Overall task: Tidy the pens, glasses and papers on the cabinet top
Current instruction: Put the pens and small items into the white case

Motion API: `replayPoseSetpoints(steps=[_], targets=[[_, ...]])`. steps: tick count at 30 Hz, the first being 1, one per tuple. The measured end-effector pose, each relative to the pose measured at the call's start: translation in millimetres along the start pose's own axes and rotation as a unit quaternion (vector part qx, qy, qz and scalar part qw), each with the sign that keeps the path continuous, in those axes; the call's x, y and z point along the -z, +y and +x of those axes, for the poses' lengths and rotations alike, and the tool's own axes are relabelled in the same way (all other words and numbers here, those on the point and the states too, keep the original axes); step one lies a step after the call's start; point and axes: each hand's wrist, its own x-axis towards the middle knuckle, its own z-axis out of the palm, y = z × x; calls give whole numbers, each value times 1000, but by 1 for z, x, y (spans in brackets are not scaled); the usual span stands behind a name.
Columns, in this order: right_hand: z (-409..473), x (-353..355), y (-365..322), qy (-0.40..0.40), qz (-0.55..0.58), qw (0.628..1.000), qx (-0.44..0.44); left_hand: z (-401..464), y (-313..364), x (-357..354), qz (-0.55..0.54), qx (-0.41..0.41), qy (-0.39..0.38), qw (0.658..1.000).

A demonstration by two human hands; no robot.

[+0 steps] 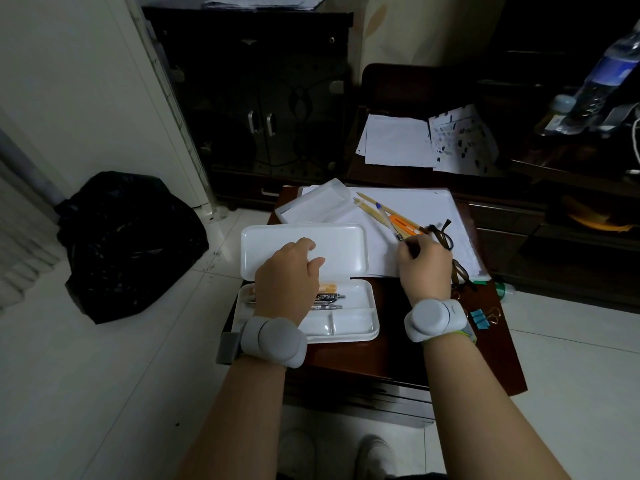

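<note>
A white pencil case (pixel 353 323) lies open on the dark wooden cabinet top (pixel 485 358), its lid (pixel 339 244) flipped back. Inside the tray are a few pens (pixel 329 299). My left hand (pixel 287 275) rests over the case's hinge with fingers loosely bent on the lid. My right hand (pixel 424 268) grips a bundle of pens and wooden pencils (pixel 384 211) that fan out over white papers (pixel 422 216). Dark-framed glasses (pixel 446 237) lie by my right hand, partly hidden by it.
A clear plastic box (pixel 315 202) sits at the back of the papers. Blue binder clips (pixel 479 318) lie at the cabinet's right. More papers (pixel 429 140) rest on a dark unit behind. A black rubbish bag (pixel 128 244) sits on the floor at left.
</note>
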Motion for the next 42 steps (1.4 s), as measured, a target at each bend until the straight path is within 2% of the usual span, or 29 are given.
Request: replayPoseSetpoints(steps=[5,9,12,16,18,22,26,32,37,42], targets=[[1,11,-8,60,52,997,14,-1,0,1,-6,-5,3,1000],[7,25,-22,78,216,971,-62,0,2,2,-18,-26,43,999],[9,36,-28,45,306,947,-91,2,2,2,-34,-37,83,995],[9,44,-30,-46,351,931,-90,4,1,3,-76,-79,134,985],[7,45,-32,-96,361,923,-90,5,5,4,-93,-107,116,983],[-2,40,-36,-189,361,908,-97,4,10,0,-107,-151,18,983],[-11,34,-41,-232,360,896,-112,1,16,-2,-131,-134,-48,981],[-19,28,-44,-278,381,873,-126,0,16,0,-116,-119,-55,985],[-20,26,-42,-291,361,878,-117,2,12,3,-84,-100,-62,990],[-17,21,-38,-263,333,897,-128,1,8,7,-79,-68,-70,992]])
